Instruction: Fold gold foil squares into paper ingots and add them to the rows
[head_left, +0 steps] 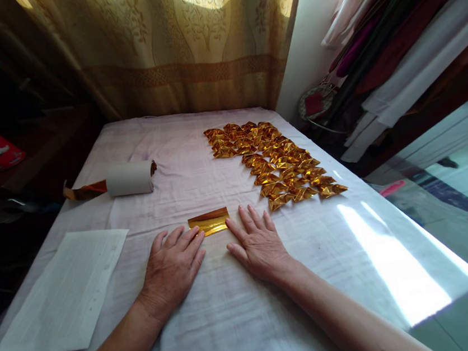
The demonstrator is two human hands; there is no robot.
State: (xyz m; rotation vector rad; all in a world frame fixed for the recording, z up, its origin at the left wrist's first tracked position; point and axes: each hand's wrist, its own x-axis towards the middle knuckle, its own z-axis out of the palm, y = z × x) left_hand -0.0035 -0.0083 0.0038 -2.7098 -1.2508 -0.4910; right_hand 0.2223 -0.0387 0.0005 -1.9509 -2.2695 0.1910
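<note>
A strip of shiny gold foil paper lies flat on the cloth-covered table in front of me. My left hand rests palm down at its left end, the fingertips touching its lower left corner. On the other side, my right hand lies flat with fingers spread, its index fingertip at the right edge of the strip. Neither hand is closed around anything. Beyond my right hand, folded gold foil pieces stand in several rows.
A grey-white roll with gold foil at both ends lies at the left. Nearer me is a printed paper sheet. The white tablecloth covers the table; a curtain hangs behind, clothes at the right.
</note>
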